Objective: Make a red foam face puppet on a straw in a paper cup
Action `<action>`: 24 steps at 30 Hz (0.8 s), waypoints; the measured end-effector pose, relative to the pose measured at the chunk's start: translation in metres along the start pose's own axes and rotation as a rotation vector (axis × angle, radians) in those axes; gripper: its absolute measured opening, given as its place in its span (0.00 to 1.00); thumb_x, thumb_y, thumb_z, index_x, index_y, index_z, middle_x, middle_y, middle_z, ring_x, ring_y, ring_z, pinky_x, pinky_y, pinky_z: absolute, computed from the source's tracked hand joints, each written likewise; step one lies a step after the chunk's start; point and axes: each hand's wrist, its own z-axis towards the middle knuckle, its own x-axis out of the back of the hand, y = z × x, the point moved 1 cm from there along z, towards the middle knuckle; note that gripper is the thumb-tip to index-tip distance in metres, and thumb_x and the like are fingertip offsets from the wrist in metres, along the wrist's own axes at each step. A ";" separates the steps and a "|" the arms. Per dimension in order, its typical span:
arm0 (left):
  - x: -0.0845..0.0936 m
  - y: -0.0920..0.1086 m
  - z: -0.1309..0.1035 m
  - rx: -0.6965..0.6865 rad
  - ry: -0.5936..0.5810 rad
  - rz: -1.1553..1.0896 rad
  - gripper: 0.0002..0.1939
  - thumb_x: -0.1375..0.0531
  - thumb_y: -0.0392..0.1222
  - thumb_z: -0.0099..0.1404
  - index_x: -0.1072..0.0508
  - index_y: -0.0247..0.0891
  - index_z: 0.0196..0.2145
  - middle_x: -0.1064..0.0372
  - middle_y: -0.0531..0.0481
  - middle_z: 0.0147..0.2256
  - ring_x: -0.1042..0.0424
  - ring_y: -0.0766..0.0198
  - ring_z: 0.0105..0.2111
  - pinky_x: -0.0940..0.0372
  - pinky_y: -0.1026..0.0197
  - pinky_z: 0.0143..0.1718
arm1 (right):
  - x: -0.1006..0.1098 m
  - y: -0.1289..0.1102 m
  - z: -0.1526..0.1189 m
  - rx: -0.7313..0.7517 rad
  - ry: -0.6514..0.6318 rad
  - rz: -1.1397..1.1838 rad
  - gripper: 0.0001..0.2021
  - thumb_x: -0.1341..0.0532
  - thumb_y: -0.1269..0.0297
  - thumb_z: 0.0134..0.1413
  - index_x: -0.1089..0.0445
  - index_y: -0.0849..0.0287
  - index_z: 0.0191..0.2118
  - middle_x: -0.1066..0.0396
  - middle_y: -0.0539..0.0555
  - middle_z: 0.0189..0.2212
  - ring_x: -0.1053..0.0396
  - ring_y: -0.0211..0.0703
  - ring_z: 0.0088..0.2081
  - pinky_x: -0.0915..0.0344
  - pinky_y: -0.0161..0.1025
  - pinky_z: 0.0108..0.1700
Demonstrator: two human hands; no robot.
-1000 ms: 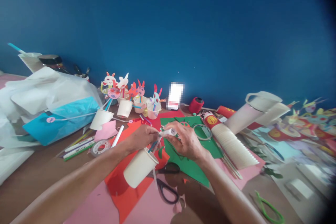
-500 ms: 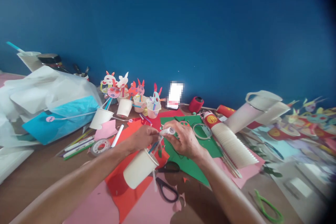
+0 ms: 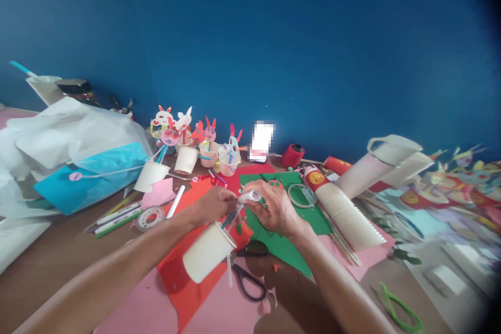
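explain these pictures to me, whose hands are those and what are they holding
There is no robot: a person works bare-handed, filmed by one camera worn on the head. The right hand holds a small white tube; the left hand is at its end, grip unclear, above a tilted white cup with straws. On the brown table lie red paper, green paper, black-handled scissors, a tape roll and a stack of paper cups. Behind stand cups with paper animal faces.
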 end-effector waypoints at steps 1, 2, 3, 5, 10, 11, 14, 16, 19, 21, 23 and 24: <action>0.000 0.001 0.000 0.006 0.005 0.005 0.13 0.47 0.39 0.55 0.25 0.33 0.22 0.32 0.50 0.17 0.40 0.69 0.17 0.49 0.66 0.20 | 0.000 0.000 0.000 0.002 -0.001 0.004 0.08 0.47 0.64 0.56 0.38 0.59 0.41 0.31 0.56 0.36 0.32 0.42 0.38 0.38 0.35 0.38; -0.001 0.001 -0.001 0.010 0.006 0.005 0.13 0.47 0.39 0.55 0.25 0.33 0.22 0.32 0.50 0.17 0.40 0.69 0.17 0.49 0.66 0.20 | 0.001 -0.001 0.001 0.002 -0.002 0.003 0.08 0.47 0.64 0.56 0.38 0.59 0.41 0.31 0.56 0.36 0.32 0.42 0.38 0.38 0.35 0.38; -0.001 0.001 -0.001 0.010 0.001 0.000 0.13 0.47 0.39 0.56 0.25 0.33 0.22 0.32 0.49 0.18 0.40 0.69 0.17 0.49 0.66 0.20 | 0.001 0.000 0.000 0.000 -0.002 -0.001 0.08 0.47 0.64 0.56 0.38 0.59 0.41 0.31 0.56 0.36 0.32 0.42 0.38 0.38 0.35 0.38; -0.001 0.000 -0.001 0.004 -0.012 -0.017 0.13 0.47 0.40 0.56 0.25 0.33 0.22 0.31 0.49 0.19 0.40 0.69 0.17 0.48 0.66 0.20 | 0.003 0.000 -0.001 -0.010 -0.006 -0.010 0.08 0.46 0.64 0.56 0.38 0.59 0.41 0.31 0.56 0.36 0.32 0.42 0.38 0.38 0.35 0.38; 0.000 -0.003 0.001 -0.025 -0.011 -0.036 0.16 0.48 0.44 0.57 0.26 0.32 0.23 0.30 0.49 0.20 0.39 0.69 0.18 0.47 0.66 0.21 | 0.004 0.001 -0.003 -0.033 -0.027 -0.004 0.09 0.46 0.64 0.56 0.38 0.59 0.42 0.30 0.56 0.36 0.31 0.42 0.37 0.39 0.34 0.37; -0.001 -0.003 0.001 -0.022 -0.010 -0.030 0.16 0.48 0.44 0.57 0.26 0.32 0.22 0.31 0.49 0.19 0.39 0.69 0.18 0.47 0.66 0.21 | 0.004 0.001 -0.003 -0.031 -0.025 -0.001 0.09 0.46 0.64 0.56 0.38 0.59 0.42 0.30 0.56 0.36 0.32 0.42 0.37 0.39 0.34 0.37; -0.003 -0.001 0.000 -0.006 -0.008 -0.023 0.13 0.47 0.41 0.56 0.27 0.33 0.22 0.32 0.50 0.18 0.40 0.69 0.18 0.47 0.66 0.22 | 0.003 -0.002 0.000 -0.016 -0.024 0.015 0.09 0.47 0.63 0.56 0.38 0.59 0.41 0.31 0.56 0.36 0.32 0.41 0.37 0.39 0.34 0.37; -0.004 -0.001 -0.001 -0.001 -0.005 -0.031 0.12 0.47 0.40 0.55 0.27 0.33 0.21 0.31 0.50 0.19 0.39 0.69 0.18 0.47 0.66 0.22 | 0.003 -0.003 0.001 -0.015 -0.028 0.018 0.08 0.47 0.63 0.57 0.37 0.59 0.41 0.31 0.56 0.36 0.32 0.41 0.37 0.39 0.34 0.37; -0.003 -0.002 -0.001 -0.008 -0.016 -0.036 0.12 0.47 0.39 0.56 0.26 0.33 0.22 0.30 0.49 0.19 0.39 0.69 0.18 0.47 0.66 0.22 | 0.004 -0.001 0.001 -0.036 -0.029 -0.006 0.08 0.47 0.64 0.57 0.38 0.59 0.42 0.30 0.55 0.36 0.32 0.41 0.37 0.40 0.34 0.36; -0.002 -0.003 0.000 -0.017 -0.025 -0.043 0.13 0.47 0.41 0.56 0.26 0.32 0.23 0.29 0.47 0.21 0.38 0.68 0.19 0.47 0.66 0.22 | 0.005 0.001 -0.001 -0.048 -0.029 -0.013 0.09 0.46 0.64 0.56 0.38 0.59 0.42 0.30 0.55 0.36 0.32 0.42 0.36 0.41 0.34 0.36; 0.000 -0.004 0.000 -0.028 -0.033 -0.048 0.15 0.47 0.43 0.57 0.25 0.32 0.24 0.28 0.46 0.22 0.36 0.67 0.20 0.46 0.66 0.22 | 0.006 0.003 -0.003 -0.048 -0.030 -0.008 0.09 0.46 0.63 0.56 0.38 0.59 0.42 0.30 0.55 0.35 0.32 0.42 0.36 0.41 0.34 0.36; 0.001 -0.004 0.001 -0.031 -0.033 -0.050 0.15 0.47 0.44 0.57 0.25 0.32 0.24 0.28 0.46 0.22 0.35 0.66 0.20 0.46 0.66 0.22 | 0.006 0.003 -0.004 -0.046 -0.031 -0.004 0.09 0.46 0.64 0.56 0.38 0.59 0.42 0.30 0.55 0.35 0.32 0.41 0.36 0.41 0.33 0.36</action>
